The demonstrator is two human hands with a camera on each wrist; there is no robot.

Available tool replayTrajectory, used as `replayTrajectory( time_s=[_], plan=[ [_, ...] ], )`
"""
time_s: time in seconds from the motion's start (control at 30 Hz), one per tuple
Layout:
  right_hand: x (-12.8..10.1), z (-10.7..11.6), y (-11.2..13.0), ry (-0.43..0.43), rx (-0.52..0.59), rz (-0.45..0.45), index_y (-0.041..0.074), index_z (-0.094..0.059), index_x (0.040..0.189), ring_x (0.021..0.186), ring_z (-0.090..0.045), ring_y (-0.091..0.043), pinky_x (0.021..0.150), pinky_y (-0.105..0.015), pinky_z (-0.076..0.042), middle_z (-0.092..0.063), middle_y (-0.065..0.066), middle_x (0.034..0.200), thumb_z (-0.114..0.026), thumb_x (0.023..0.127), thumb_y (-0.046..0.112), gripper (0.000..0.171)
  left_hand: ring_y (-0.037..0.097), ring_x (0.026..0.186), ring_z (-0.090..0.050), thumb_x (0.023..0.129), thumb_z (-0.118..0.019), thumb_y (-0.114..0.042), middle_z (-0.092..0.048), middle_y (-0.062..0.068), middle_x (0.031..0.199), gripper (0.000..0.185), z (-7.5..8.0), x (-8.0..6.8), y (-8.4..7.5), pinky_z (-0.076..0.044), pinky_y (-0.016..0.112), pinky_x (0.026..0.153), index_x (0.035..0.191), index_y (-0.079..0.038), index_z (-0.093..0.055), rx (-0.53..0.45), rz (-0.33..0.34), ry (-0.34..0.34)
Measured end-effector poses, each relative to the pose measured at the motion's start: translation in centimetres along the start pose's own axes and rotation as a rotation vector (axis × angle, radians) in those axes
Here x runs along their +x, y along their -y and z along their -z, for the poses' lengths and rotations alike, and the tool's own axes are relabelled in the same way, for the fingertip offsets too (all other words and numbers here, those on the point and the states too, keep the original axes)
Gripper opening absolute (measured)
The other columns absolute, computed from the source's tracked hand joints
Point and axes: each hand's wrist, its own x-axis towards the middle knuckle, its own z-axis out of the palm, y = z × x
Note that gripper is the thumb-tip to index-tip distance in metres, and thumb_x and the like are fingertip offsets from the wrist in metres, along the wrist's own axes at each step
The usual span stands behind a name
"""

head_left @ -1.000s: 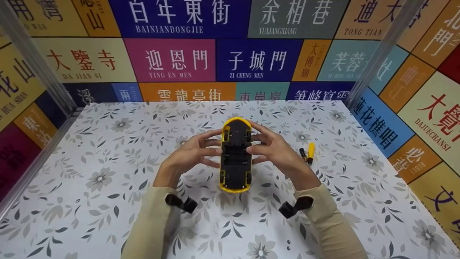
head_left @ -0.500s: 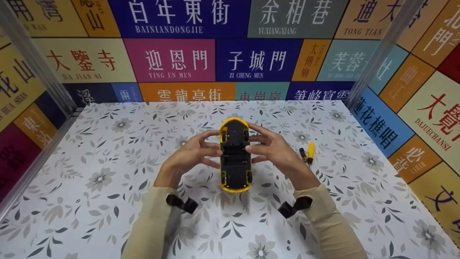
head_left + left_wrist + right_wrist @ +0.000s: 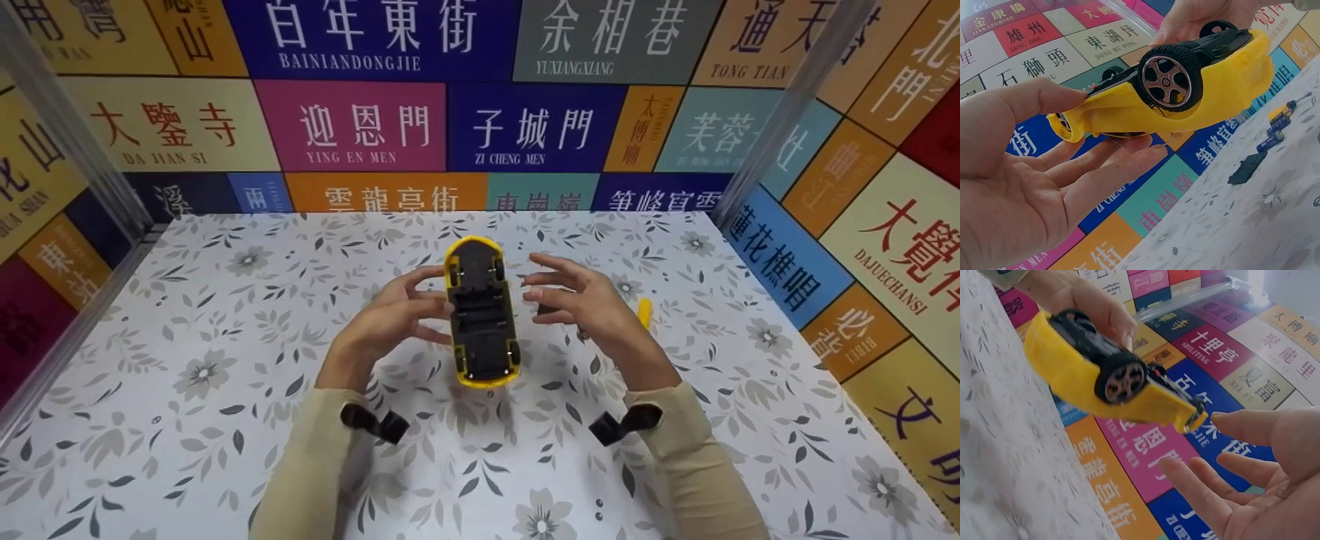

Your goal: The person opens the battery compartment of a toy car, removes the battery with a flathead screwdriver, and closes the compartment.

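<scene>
A yellow toy car (image 3: pixel 482 311) is held upside down above the table, its black underside and an open compartment facing up. My left hand (image 3: pixel 390 319) grips it by its left side, thumb on the underside edge and fingers beneath, as the left wrist view shows. A thin wire hangs under the body (image 3: pixel 1129 111) there. My right hand (image 3: pixel 581 300) is apart from the car on its right, fingers spread and holding nothing; the right wrist view shows a gap between this hand (image 3: pixel 1264 478) and the car's end (image 3: pixel 1190 419).
On the patterned table (image 3: pixel 202 450), beyond the car in the left wrist view, lie a flat black piece (image 3: pixel 1247 169), batteries (image 3: pixel 1270 141) and a yellow-handled screwdriver (image 3: pixel 1282 114). The right forearm partly hides the screwdriver in the head view. Panels with lettering (image 3: pixel 352 127) wall the table's back and sides.
My right hand has let go of the car and drawn slightly to the right. The car has shifted a little left and tilted, staying in my left hand.
</scene>
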Motion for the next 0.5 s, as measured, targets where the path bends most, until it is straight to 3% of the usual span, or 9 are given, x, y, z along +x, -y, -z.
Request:
replayTrajectory(
  time_s=[0.2, 0.4, 0.5],
  plan=[
    [0.9, 2.2, -1.4, -0.048, -0.103, -0.041, 0.018, -0.046, 0.150, 0.129, -0.059, -0.033, 0.094, -0.038, -0.061, -0.055, -0.018, 0.143, -0.070, 0.095, 0.027, 0.062, 0.023, 0.100, -0.071, 0.089, -0.060, 0.000, -0.071, 0.014, 0.111, 0.070, 0.3, 0.0, 0.1, -0.063, 0.052, 0.085, 0.152, -0.014, -0.034, -0.010, 0.022, -0.028],
    [2.5, 4.1, -3.3, -0.067, -0.242, -0.061, 0.008, -0.054, 0.143, 0.125, -0.060, -0.034, 0.096, -0.038, -0.060, -0.058, -0.020, 0.138, -0.066, 0.097, 0.024, 0.050, 0.023, 0.100, -0.070, 0.089, -0.059, 0.000, -0.071, 0.013, 0.108, 0.069, 0.3, 0.0, 0.1, -0.063, 0.051, 0.085, 0.152, -0.014, -0.034, -0.005, 0.027, -0.041],
    [3.2, 4.6, -3.8, -0.082, -0.366, -0.076, 0.007, -0.059, 0.138, 0.120, -0.063, -0.033, 0.098, -0.043, -0.059, -0.062, -0.019, 0.135, -0.067, 0.097, 0.023, 0.044, 0.023, 0.099, -0.070, 0.089, -0.059, -0.001, -0.071, 0.012, 0.106, 0.070, 0.3, 0.1, 0.0, -0.063, 0.051, 0.085, 0.152, -0.015, -0.034, 0.002, 0.030, -0.043]
  ],
)
